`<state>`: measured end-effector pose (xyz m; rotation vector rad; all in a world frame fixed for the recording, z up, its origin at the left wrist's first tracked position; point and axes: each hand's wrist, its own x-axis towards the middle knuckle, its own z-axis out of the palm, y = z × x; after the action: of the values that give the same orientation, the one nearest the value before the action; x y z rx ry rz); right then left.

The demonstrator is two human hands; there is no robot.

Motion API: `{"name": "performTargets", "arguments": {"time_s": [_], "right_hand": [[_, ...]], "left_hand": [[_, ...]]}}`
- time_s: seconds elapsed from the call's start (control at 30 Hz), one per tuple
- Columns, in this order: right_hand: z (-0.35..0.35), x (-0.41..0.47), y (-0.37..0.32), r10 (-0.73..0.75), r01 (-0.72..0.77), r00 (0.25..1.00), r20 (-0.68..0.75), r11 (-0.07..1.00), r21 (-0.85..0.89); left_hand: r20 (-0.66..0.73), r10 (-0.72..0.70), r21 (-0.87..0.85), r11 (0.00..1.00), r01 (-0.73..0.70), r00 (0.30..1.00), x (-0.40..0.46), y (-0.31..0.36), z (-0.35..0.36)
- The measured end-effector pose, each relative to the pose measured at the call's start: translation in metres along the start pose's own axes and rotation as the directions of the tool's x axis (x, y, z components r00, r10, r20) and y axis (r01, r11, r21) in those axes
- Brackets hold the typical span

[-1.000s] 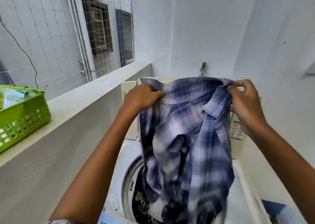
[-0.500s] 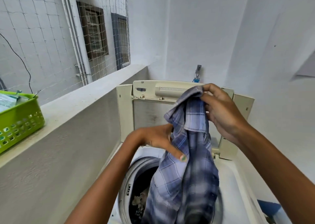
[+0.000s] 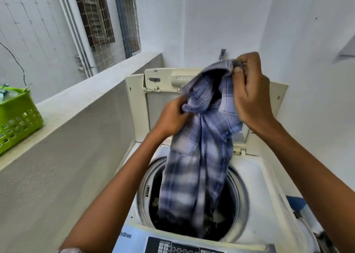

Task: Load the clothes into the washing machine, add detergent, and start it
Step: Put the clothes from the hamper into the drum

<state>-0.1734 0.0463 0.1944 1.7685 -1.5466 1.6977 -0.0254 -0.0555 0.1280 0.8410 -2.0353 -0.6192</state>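
White walls (image 3: 211, 18), grey ledge (image 3: 92, 97) (daylit), netted windows (image 3: 94, 14).

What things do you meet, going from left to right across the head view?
Green basket → left hand → plaid shirt, hanging into the washing machine → right hand.

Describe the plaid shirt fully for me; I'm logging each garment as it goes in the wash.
The plaid shirt is blue, white and dark navy check, a light woven fabric by its look. It hangs bunched and lengthwise over the washing machine, lower end dipping into the open drum, where other laundry lies. The right hand pinches its top edge; the left hand grips a fold lower down. Its collar area looks crumpled.
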Motion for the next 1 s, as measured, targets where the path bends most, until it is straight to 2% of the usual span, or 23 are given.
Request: {"name": "performTargets", "arguments": {"time_s": [0.13,0.2,0.27,0.33,0.4,0.43,0.47,0.5,0.53,0.57,0.6,0.63,0.67,0.7,0.77,0.8,0.87,0.9,1.0], "right_hand": [[0.011,-0.009,0.003,-0.161,0.156,0.978,-0.128,0.986,-0.055],[0.019,-0.02,0.011,-0.204,0.196,0.962,-0.183,0.979,-0.063],[0.028,-0.043,0.025,-0.234,0.224,0.954,-0.187,0.972,-0.075],[0.042,-0.08,0.046,-0.28,0.274,0.959,-0.04,0.956,-0.106],[0.057,-0.127,0.075,-0.275,0.337,0.924,0.266,0.914,-0.225],[0.062,-0.152,0.092,-0.201,0.377,0.861,0.468,0.869,-0.321],[0.064,-0.177,0.106,-0.029,0.407,0.726,0.687,0.824,-0.394],[0.062,-0.2,0.117,0.202,0.414,0.517,0.832,0.792,-0.449],[0.058,-0.221,0.125,0.412,0.429,0.27,0.87,0.758,-0.492],[0.053,-0.239,0.13,0.55,0.444,0.054,0.833,0.735,-0.513],[0.048,-0.254,0.135,0.612,0.447,-0.083,0.786,0.728,-0.52],[0.044,-0.264,0.138,0.629,0.423,-0.142,0.764,0.737,-0.528],[0.042,-0.271,0.141,0.63,0.384,-0.152,0.762,0.748,-0.542],[0.039,-0.273,0.142,0.632,0.34,-0.137,0.763,0.753,-0.563],[0.035,-0.269,0.143,0.622,0.271,-0.089,0.778,0.767,-0.582],[0.034,-0.266,0.143,0.605,0.224,-0.037,0.795,0.781,-0.583],[0.029,-0.259,0.139,0.556,0.068,0.1,0.825,0.824,-0.563],[0.024,-0.255,0.137,0.529,-0.031,0.194,0.826,0.845,-0.534],[-0.002,-0.251,0.131,0.496,-0.324,0.452,0.741,0.865,-0.382]], "left_hand": [[-0.103,0.135,0.113,0.986,-0.123,0.986,0.007,0.0,0.006],[-0.206,0.139,0.167,0.98,-0.106,0.969,-0.004,-0.004,0.014],[-0.291,0.096,0.152,0.987,-0.054,0.952,-0.019,-0.014,0.025],[-0.228,-0.009,0.2,0.978,0.056,0.974,-0.038,-0.039,0.043],[0.022,-0.181,0.349,0.923,0.162,0.983,-0.067,-0.083,0.068],[0.191,-0.282,0.443,0.879,0.174,0.94,-0.088,-0.109,0.081],[0.361,-0.382,0.542,0.828,0.143,0.851,-0.111,-0.134,0.092],[0.511,-0.49,0.619,0.78,0.093,0.706,-0.137,-0.158,0.102],[0.623,-0.562,0.654,0.756,0.033,0.544,-0.159,-0.175,0.108],[0.688,-0.612,0.662,0.75,0.008,0.39,-0.178,-0.186,0.111],[0.717,-0.638,0.661,0.75,0.016,0.28,-0.192,-0.195,0.114],[0.717,-0.66,0.662,0.745,0.075,0.225,-0.201,-0.197,0.114],[0.713,-0.669,0.66,0.742,0.122,0.209,-0.205,-0.195,0.113],[0.717,-0.658,0.642,0.752,0.15,0.231,-0.201,-0.192,0.113],[0.708,-0.626,0.604,0.777,0.179,0.327,-0.191,-0.184,0.113],[0.695,-0.608,0.585,0.789,0.189,0.384,-0.183,-0.175,0.113],[0.683,-0.567,0.523,0.82,0.234,0.461,-0.17,-0.156,0.117],[0.684,-0.534,0.478,0.843,0.246,0.497,-0.164,-0.144,0.121],[0.685,-0.394,0.327,0.918,0.226,0.613,-0.151,-0.107,0.142]]}}
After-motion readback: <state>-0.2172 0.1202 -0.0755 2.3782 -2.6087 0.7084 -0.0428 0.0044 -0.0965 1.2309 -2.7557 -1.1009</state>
